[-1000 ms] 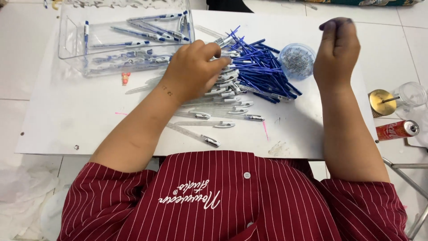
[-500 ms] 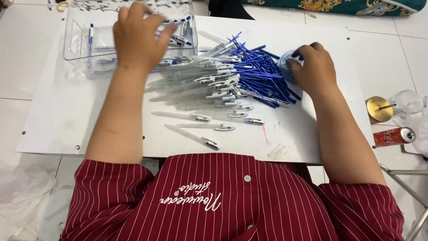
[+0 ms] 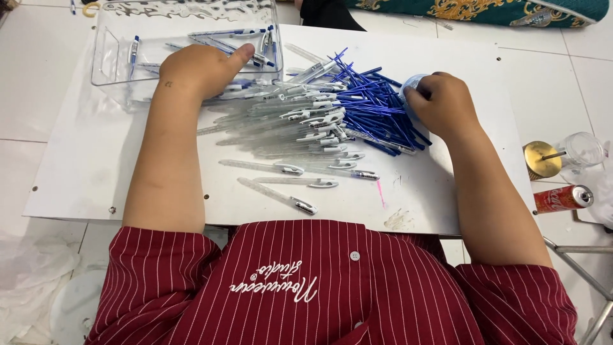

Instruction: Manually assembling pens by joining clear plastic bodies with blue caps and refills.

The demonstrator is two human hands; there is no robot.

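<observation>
while the left hand [image 3: 198,67] rests curled at the near edge of the clear plastic tray [image 3: 115,57], its fingers are folded under and whether they hold anything cannot be told. right of the tray lies a heap of clear pen barrels [image 3: 287,121], with blue refills [image 3: 373,105] piled on its far side. the right hand [image 3: 440,105] is closed around a small clear cup [image 3: 412,83] beside the refills — all on the white table [image 3: 460,185].
</observation>
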